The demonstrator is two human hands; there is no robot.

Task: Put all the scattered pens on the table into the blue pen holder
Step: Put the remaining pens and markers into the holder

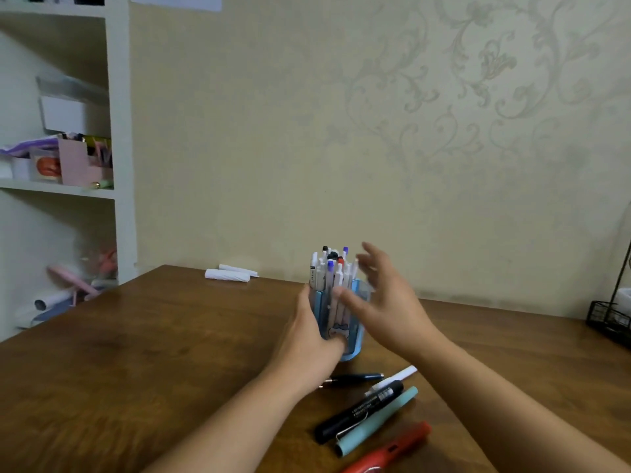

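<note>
The blue pen holder [355,327] stands upright mid-table, packed with several white pens [329,273]. My left hand [309,339] grips its left side. Beside the holder's right rim, my right hand [382,298] hovers with fingers spread, blurred and holding nothing. Loose on the wooden table [136,353] in front of the holder lie a thin dark blue pen [358,377], a white pen [397,377], a black marker [362,409], a teal pen [377,421] and a red pen [392,447].
Two white rolled items [228,273] lie near the table's far edge by the wall. A black wire basket [611,317] stands at the right edge. A white shelf unit [68,158] with clutter is to the left.
</note>
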